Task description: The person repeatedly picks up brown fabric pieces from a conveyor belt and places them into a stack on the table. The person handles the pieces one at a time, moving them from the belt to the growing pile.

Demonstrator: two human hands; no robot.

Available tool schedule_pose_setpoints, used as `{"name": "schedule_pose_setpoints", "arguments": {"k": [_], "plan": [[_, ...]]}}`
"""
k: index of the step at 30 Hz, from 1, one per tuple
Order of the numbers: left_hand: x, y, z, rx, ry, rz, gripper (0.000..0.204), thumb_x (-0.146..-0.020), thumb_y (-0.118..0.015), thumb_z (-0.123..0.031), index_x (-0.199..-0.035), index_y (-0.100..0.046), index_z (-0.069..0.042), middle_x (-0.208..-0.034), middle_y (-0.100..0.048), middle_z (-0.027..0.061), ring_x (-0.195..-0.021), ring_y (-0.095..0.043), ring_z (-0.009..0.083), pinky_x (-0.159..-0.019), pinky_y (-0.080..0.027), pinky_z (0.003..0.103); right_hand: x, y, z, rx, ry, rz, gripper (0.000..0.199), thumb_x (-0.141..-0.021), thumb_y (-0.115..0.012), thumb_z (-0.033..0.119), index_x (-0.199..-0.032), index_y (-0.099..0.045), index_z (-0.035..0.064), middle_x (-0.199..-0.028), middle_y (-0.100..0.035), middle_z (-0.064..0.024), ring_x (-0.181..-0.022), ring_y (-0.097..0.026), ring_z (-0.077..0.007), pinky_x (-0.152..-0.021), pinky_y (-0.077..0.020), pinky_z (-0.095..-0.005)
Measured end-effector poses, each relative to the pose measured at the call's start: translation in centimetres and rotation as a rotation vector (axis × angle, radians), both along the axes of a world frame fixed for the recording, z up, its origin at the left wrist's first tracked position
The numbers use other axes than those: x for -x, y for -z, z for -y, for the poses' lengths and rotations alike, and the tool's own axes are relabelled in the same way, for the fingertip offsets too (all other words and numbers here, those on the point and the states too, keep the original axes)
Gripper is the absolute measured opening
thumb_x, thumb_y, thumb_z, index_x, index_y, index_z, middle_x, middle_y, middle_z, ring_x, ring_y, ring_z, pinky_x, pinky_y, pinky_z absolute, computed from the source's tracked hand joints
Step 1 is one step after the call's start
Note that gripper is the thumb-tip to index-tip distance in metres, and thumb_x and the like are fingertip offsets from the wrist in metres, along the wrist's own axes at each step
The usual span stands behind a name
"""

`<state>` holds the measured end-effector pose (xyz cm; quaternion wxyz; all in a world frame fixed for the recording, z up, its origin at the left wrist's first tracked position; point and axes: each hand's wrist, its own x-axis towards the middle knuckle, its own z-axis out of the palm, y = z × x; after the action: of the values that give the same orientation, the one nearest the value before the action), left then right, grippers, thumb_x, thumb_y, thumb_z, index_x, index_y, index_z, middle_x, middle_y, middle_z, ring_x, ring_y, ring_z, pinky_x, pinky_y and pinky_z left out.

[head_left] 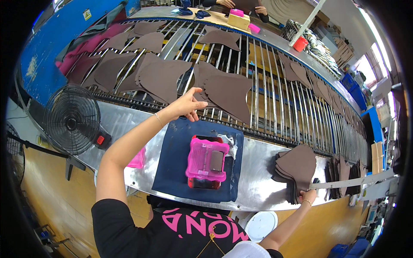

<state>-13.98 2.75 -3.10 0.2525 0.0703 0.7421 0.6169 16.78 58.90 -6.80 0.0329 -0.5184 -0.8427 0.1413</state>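
My left hand [191,104] reaches over the near edge of the roller conveyor, beside a fanned group of flat brown cut pieces [228,92]. Its index finger and thumb stand apart while the other fingers curl loosely, and I see nothing held in it. At the right, my right hand [308,196] closes on the narrow lower end of a stack of brown cut pieces [297,165] at the table's front edge. Part of its fingers is hidden by the stack. Between my arms, a pink plastic tray [200,161] sits on a red-and-black object on a dark blue cloth [172,172].
A black fan [71,122] stands left on the metal table [254,172]. More brown pieces [148,42] lie across the conveyor rollers [266,86]. A metal bar [352,180] juts in at the right, near further stacks [342,172]. Across the conveyor, another person's hands [260,9] are at work.
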Motion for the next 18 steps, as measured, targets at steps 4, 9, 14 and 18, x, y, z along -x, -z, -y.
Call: {"name": "schedule_pose_setpoints", "arguments": {"k": [4, 9, 14, 18], "plan": [[-1.3, -0.9, 0.5, -0.013, 0.054, -0.009, 0.073, -0.087, -0.064, -0.032, -0.141, -0.023, -0.004, -0.098, -0.053, 0.0134, -0.06, -0.061, 0.0161, -0.048, -0.051, 0.026, -1.2, 0.5, -1.5, 0.204, 0.007, -0.222, 0.027, -0.071, -0.078, 0.009, -0.063, -0.056, -0.0055, -0.062, -0.06, -0.0113, -0.041, -0.057, -0.0183, -0.032, -0.0438, -0.0283], [-2.4, -0.9, 0.5, -0.023, 0.109, -0.027, 0.06, -0.089, -0.063, -0.029, -0.135, -0.035, -0.003, -0.093, -0.054, 0.01, -0.06, -0.062, 0.0149, -0.048, -0.051, 0.026, -2.0, 0.6, -1.9, 0.661, -0.002, -0.361, 0.024, -0.085, -0.064, 0.012, -0.105, -0.054, 0.0019, -0.066, -0.046, -0.0016, -0.047, -0.048, -0.0117, -0.032, -0.0368, -0.0212], [-3.2, -2.0, -1.9, -0.04, 0.186, -0.131, 0.051, -0.088, -0.063, -0.028, -0.128, -0.045, -0.002, -0.095, -0.053, 0.0069, -0.065, -0.061, 0.0129, -0.051, -0.051, 0.025, -1.1, -2.7, 0.9, -0.129, -0.413, -0.497, 0.026, -0.093, -0.056, 0.017, -0.115, -0.052, 0.0021, -0.081, -0.05, -0.0038, -0.06, -0.05, -0.0102, -0.037, -0.0457, -0.0233], [-3.7, -2.5, -3.6, 0.004, 0.172, -0.348, 0.053, -0.086, -0.067, -0.028, -0.128, -0.047, -0.001, -0.109, -0.052, 0.0108, -0.09, -0.06, 0.0175, -0.074, -0.053, 0.031, 3.1, -12.4, 13.3, -0.02, -0.521, -0.805, 0.02, -0.093, -0.056, 0.016, -0.107, -0.056, 0.0016, -0.084, -0.057, -0.0049, -0.058, -0.053, -0.0093, -0.038, -0.0476, -0.0239]]}}
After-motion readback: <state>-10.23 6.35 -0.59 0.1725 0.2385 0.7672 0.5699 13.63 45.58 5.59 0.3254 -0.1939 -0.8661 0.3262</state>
